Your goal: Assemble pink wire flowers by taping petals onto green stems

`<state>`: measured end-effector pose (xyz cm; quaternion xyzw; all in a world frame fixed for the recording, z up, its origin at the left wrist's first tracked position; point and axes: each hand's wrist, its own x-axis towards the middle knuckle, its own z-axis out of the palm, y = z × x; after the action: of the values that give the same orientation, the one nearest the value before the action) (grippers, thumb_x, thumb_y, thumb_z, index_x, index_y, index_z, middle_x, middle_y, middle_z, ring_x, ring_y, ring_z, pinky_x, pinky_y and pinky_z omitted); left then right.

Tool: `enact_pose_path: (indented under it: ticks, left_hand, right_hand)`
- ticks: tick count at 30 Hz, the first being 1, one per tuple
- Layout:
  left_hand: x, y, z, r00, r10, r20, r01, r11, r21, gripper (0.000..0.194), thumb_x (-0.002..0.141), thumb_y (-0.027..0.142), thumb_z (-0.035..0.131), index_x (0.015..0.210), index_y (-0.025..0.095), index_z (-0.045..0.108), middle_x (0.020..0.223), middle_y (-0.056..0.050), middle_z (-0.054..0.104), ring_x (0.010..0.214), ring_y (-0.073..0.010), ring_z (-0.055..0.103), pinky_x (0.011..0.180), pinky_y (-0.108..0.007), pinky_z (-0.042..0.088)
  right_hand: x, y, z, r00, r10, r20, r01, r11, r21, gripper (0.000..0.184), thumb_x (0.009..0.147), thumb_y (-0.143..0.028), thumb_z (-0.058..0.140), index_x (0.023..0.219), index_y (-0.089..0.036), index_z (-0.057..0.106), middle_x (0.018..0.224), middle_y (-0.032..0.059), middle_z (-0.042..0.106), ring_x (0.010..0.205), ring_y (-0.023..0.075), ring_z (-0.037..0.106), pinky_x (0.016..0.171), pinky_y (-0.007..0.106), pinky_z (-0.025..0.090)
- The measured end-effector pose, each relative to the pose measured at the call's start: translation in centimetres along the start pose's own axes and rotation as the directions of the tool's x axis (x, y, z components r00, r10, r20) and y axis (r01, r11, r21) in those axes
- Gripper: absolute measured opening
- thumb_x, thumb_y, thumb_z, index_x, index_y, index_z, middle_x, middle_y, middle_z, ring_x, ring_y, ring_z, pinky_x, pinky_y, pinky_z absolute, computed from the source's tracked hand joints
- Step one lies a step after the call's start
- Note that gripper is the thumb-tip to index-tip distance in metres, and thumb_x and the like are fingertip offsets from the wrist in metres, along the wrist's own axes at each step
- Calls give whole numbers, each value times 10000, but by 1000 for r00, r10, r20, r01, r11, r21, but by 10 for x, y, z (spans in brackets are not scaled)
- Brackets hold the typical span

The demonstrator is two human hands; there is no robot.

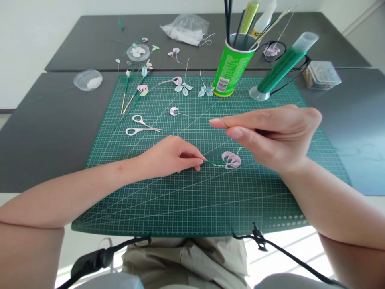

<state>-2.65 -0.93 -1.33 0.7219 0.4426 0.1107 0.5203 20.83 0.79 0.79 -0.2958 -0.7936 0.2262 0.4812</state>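
Over cutting mat [180, 208], left hand [176, 157]: pinching green stem [215, 162] of pink flower [237, 160]
Right hand [276, 134]: raised, narrow pinch, can't tell contents
Scissors [148, 127]: beyond left forearm

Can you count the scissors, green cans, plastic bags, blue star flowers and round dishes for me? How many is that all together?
Scissors: 1
Green can: 1
Plastic bag: 1
Blue star flowers: 2
Round dishes: 2
Total: 7
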Motion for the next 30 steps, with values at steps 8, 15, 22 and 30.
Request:
enact_pose_path:
  ticks: [8,15,22,30]
  left_hand:
    - [1,2,2,998,56,21,-56,998,-4,133,928,173,709,972,207,830,860,44,853,549,-70,664,538,-193,499]
    - [-1,1,5,996,80,29,-76,988,-135,69,908,176,721,886,215,773,875,10,854,797,-154,815,620,-218,582]
    - [-5,1,5,992,124,-15,-125,974,-188,49,918,163,711,896,204,725,907,-11,852,741,-134,787,598,-214,588]
    - [-11,13,4,934,246,-260,-279,955,-99,84,918,192,679,847,201,636,798,-15,823,651,-123,740,508,-220,477]
  right_hand:
    - [7,5,4,994,94,52,-97,993,66,184,987,-300,722,1086,-310,877,872,-1,826,801,171,776,652,281,628]
    - [20,14,2,947,286,143,-301,950,90,173,972,-279,726,1042,-256,882,793,11,770,691,134,671,549,269,486]
    - [23,25,3,908,401,122,-403,915,-5,209,976,-346,721,1052,-228,877,645,-2,673,513,100,420,464,282,326]
    - [24,43,5,893,438,105,-430,899,-88,177,938,-262,713,965,-207,878,964,73,827,813,203,696,697,345,533]
